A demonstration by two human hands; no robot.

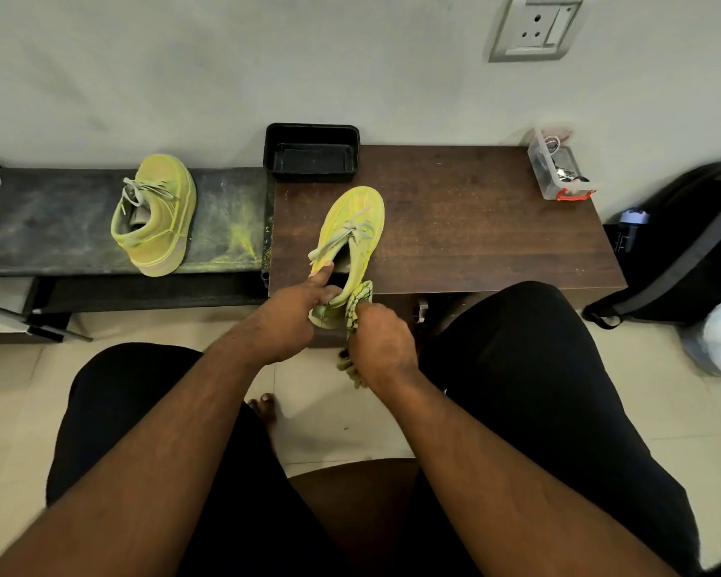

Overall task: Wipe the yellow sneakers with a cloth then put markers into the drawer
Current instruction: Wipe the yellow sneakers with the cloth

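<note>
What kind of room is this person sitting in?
Probably a room in a home, perhaps an entryway. A low shoe rack with a yellow sneaker stands against a plain wall beside a small wooden table, with a wall socket above and a backpack on the tiled floor.

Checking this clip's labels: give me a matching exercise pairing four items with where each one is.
Items:
1. sneaker being wiped
2. second sneaker
3. black tray
4. clear plastic box

Places:
A. far right of the brown table
B. on the dusty black bench
C. between the hands, left hand gripping its heel, right hand holding the cloth
D. against the wall, where the bench meets the table

Pairs: 1-C, 2-B, 3-D, 4-A
</note>
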